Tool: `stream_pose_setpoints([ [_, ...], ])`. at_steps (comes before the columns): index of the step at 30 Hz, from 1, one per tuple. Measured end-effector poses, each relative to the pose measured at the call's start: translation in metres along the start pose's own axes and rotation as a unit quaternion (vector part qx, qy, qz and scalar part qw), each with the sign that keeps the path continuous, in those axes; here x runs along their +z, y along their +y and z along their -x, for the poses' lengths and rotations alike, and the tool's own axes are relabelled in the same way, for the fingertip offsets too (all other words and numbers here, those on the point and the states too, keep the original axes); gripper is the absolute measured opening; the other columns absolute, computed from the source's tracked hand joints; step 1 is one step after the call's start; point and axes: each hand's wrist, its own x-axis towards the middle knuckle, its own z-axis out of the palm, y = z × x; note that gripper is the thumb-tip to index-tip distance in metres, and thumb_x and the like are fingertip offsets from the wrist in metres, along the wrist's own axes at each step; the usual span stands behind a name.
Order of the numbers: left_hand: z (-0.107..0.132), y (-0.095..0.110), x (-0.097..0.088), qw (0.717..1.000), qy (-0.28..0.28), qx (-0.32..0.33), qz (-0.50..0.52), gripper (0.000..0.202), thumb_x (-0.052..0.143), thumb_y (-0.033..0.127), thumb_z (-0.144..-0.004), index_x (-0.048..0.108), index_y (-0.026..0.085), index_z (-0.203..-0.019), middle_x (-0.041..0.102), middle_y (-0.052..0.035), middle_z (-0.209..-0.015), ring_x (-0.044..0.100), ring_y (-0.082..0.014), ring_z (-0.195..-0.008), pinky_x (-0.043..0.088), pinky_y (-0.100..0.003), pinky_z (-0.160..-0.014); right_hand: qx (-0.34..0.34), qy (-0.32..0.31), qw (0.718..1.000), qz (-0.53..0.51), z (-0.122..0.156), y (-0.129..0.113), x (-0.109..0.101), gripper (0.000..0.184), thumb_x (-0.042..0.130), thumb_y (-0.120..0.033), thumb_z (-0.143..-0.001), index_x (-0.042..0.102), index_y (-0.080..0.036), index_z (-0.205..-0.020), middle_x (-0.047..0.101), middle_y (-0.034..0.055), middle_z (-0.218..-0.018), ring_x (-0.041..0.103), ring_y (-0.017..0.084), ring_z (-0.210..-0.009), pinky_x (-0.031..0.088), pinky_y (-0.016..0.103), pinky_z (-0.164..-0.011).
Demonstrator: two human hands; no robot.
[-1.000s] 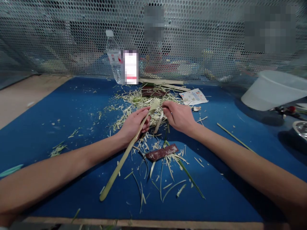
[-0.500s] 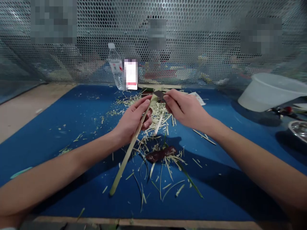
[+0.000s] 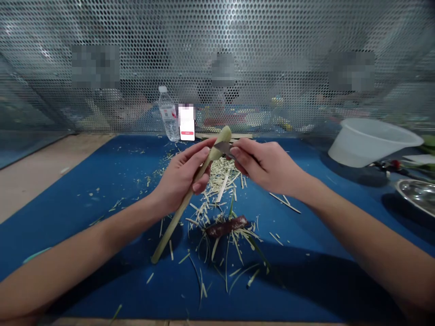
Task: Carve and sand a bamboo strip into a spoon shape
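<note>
My left hand (image 3: 186,174) is closed around a pale, spoon-shaped wooden stick (image 3: 174,224). Its broader head points up and away, while the long handle slants down towards me past the palm. Between the fingertips of my right hand (image 3: 261,163) is a small dark grey piece of sandpaper (image 3: 223,147), pressed against the stick just below its head. Pale shavings (image 3: 222,174) lie heaped beneath both hands. Nearer to me, a dark reddish-brown block (image 3: 227,226) rests on more shavings; what it is I cannot tell.
A blue mat (image 3: 112,181) covers the table. At the back stand a water bottle (image 3: 168,115) and a lit phone (image 3: 187,124), before a perforated metal screen (image 3: 142,50). On the right are a translucent white tub (image 3: 367,145) and a shiny metal bowl (image 3: 419,194).
The stick's head now shows above the sandpaper, which sits lower along it. Both hands still hold the same things. The whole view has tilted slightly upward.
</note>
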Motion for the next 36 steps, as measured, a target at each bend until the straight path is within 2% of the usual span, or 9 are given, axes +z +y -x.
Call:
stream_pose_setpoints([
  [4,0.003,0.001,0.002,1.000,-0.010,-0.011,0.007,0.033,0.057,0.028,-0.096,0.068,0.023,-0.127,0.054,0.0054,-0.062,0.037,-0.0007,-0.034,0.028,-0.016,-0.033,0.005,0.055,0.998,0.023,0.001,-0.005,-0.002,0.027,0.036,-0.036,-0.105,0.053,-0.022,-0.088,0.058,-0.0021,-0.065,0.046,0.010,-0.051,0.031,0.028,-0.053],
  [6,0.004,0.001,0.003,1.000,-0.009,-0.013,0.005,0.033,0.057,0.028,-0.096,0.068,0.022,-0.127,0.053,0.0059,-0.059,0.036,-0.0009,-0.034,0.027,-0.015,-0.032,0.012,0.063,0.998,0.024,0.001,-0.007,-0.003,0.028,0.036,-0.037,-0.105,0.054,-0.022,-0.090,0.057,-0.0025,-0.064,0.046,0.010,-0.051,0.031,0.028,-0.053],
  [14,0.004,0.000,0.000,1.000,-0.013,-0.010,-0.009,0.034,0.059,0.030,-0.094,0.068,0.021,-0.127,0.051,0.0068,-0.053,0.035,-0.0020,-0.033,0.027,-0.015,-0.032,0.020,0.038,0.999,-0.031,0.001,-0.007,-0.002,0.032,0.034,-0.041,-0.106,0.049,-0.023,-0.083,0.055,-0.0035,-0.061,0.044,0.010,-0.051,0.033,0.028,-0.054],
  [21,0.002,-0.001,-0.001,1.000,-0.006,-0.021,-0.014,0.035,0.058,0.029,-0.095,0.068,0.021,-0.128,0.050,0.0068,-0.051,0.035,-0.0025,-0.032,0.028,-0.015,-0.032,0.035,-0.008,0.999,-0.034,0.000,-0.004,-0.002,0.033,0.035,-0.040,-0.105,0.042,-0.024,-0.076,0.053,-0.0045,-0.057,0.040,0.009,-0.046,0.027,0.029,-0.049],
  [28,-0.002,-0.002,-0.003,0.999,-0.016,-0.030,0.008,0.038,0.058,0.029,-0.096,0.065,0.021,-0.132,0.049,0.0073,-0.049,0.033,-0.0027,-0.032,0.027,-0.015,-0.033,-0.005,-0.106,0.993,-0.042,0.002,-0.006,0.009,0.027,0.035,-0.040,-0.103,0.047,-0.024,-0.086,0.049,-0.0049,-0.061,0.036,0.009,-0.048,0.024,0.030,-0.049],
  [32,-0.003,-0.003,-0.003,0.999,-0.014,-0.039,0.014,0.035,0.056,0.028,-0.096,0.063,0.019,-0.130,0.049,0.0069,-0.051,0.036,-0.0028,-0.033,0.026,-0.015,-0.033,0.000,-0.095,0.994,-0.062,0.002,-0.007,0.006,0.028,0.033,-0.039,-0.104,0.045,-0.024,-0.085,0.050,-0.0044,-0.060,0.037,0.010,-0.048,0.024,0.030,-0.050],
  [36,-0.006,-0.005,-0.003,0.998,-0.018,-0.057,0.004,0.031,0.054,0.037,-0.098,0.065,0.017,-0.118,0.047,0.0069,-0.053,0.035,-0.0028,-0.034,0.026,-0.017,-0.034,-0.027,-0.066,0.995,-0.070,0.002,-0.008,0.004,0.024,0.036,-0.037,-0.104,0.049,-0.022,-0.090,0.049,-0.0054,-0.060,0.037,0.009,-0.049,0.025,0.029,-0.050],
])
